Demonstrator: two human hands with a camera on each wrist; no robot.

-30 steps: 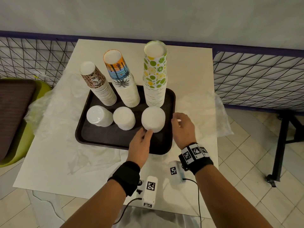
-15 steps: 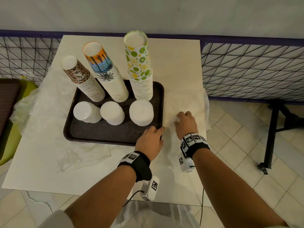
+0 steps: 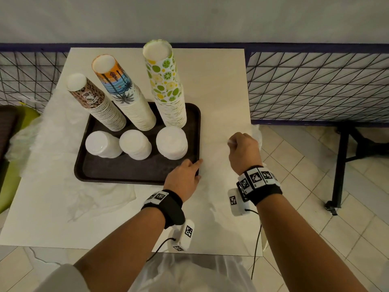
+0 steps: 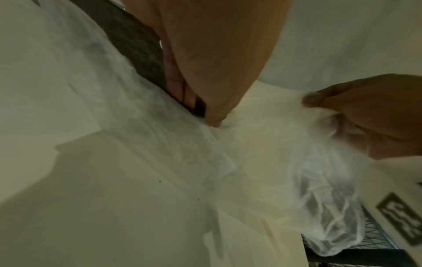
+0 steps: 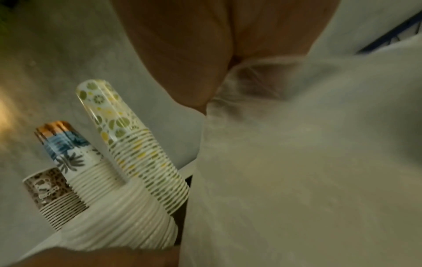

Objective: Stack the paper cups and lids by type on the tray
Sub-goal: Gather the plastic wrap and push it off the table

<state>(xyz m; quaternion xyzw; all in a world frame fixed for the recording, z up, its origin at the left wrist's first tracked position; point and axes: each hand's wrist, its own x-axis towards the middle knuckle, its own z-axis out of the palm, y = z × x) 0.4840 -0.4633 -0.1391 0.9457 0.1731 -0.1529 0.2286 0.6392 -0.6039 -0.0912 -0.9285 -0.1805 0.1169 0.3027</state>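
A dark tray [image 3: 134, 175] holds three tall cup stacks at its back: leopard-print [image 3: 99, 106], palm-print [image 3: 126, 98] and lime-print [image 3: 168, 89]. Three white lid stacks [image 3: 134, 144] stand in a row in front of them. My left hand [image 3: 185, 175] rests at the tray's front right corner, index finger straight along the rim. In the left wrist view its thumb [image 4: 212, 112] presses on thin plastic beside the tray edge [image 4: 137, 45]. My right hand [image 3: 242, 148] is right of the tray and pinches a clear plastic bag [image 5: 297, 144] lying on the table.
The white table [image 3: 210, 76] ends just right of my right hand, with tiled floor below. More crumpled clear plastic [image 3: 99, 197] lies in front of and left of the tray. A black wire fence [image 3: 315, 87] runs behind, and a black stand [image 3: 341, 165] is at the right.
My left hand left the right lid stack and came back to the tray's front right corner. My right hand moved right off the tray and closed on the plastic bag.
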